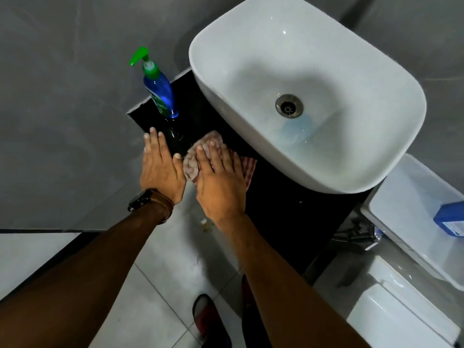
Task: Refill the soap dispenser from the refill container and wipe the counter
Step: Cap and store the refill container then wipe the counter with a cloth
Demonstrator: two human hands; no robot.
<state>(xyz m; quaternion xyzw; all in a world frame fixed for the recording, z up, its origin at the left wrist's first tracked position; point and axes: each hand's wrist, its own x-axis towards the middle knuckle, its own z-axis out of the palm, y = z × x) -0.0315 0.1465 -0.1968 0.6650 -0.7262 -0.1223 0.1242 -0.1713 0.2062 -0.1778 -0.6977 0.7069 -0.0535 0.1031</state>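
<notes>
The soap dispenser [160,89], a blue bottle with a green pump head, stands upright at the back left corner of the black counter [281,197]. My right hand [219,182] lies flat, pressing a red-and-white checked cloth [198,156] onto the counter just left of the basin. My left hand [162,169], with a brown-strapped watch on the wrist, rests flat and empty on the counter's left edge, beside the cloth and in front of the dispenser. A blue refill container [450,219] with a white label sits at the far right, cut off by the frame edge.
A white vessel basin [213,79] with a metal drain takes up most of the counter. A white toilet cistern [411,197] and toilet stand to the right, with a chrome fitting below. Grey tiled walls lie behind, pale floor tiles and red slippers below.
</notes>
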